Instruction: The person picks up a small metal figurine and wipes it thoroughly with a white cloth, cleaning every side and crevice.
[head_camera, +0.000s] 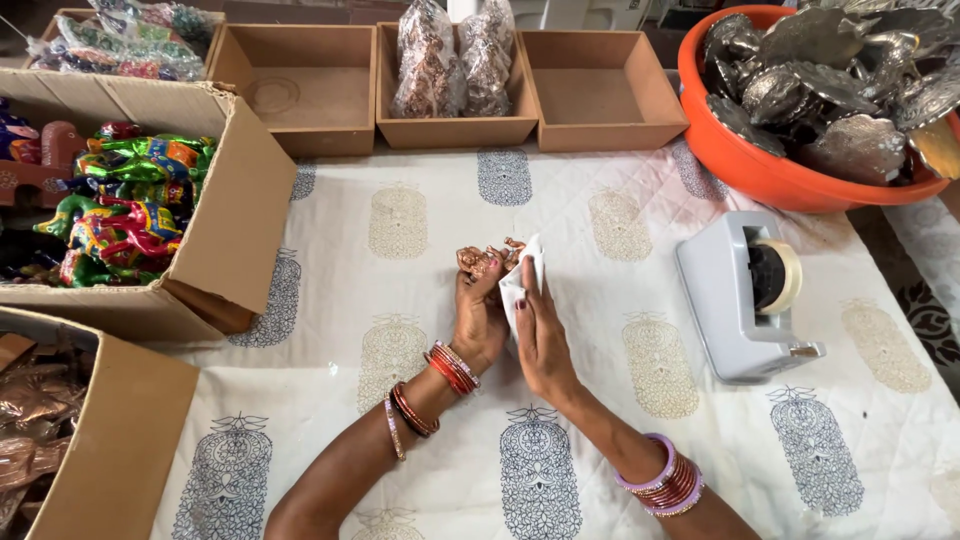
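Near edge: both forearms with bangles come up the printed cloth surface (600, 230). Left hand (478, 322) has a closed grip on a small copper-coloured figurine (482, 261), held just above the cloth at the middle of the surface. Right hand (541, 335) lies flat against a white paper wrap (523, 280), fingers pressing it to the figurine's side; its grip is closed on the sheet.

Risks, as judgement: paper is only partly round the figurine, so a loose pinch could let the sheet spring open or slide off. The figurine's bumpy top sticks out past the fingers, so a tilt could drop it onto the cloth, or a point could tear the paper.

Right of the hands: grey tape dispenser (738, 300), apart from them; reaching for it one-handed could loosen the wrap.

Left: open cardboard box (235, 215) of bright painted figures. Far: wooden trays (455, 128), one with bagged pieces. Far right: orange tub (760, 165) of silver metal pieces.
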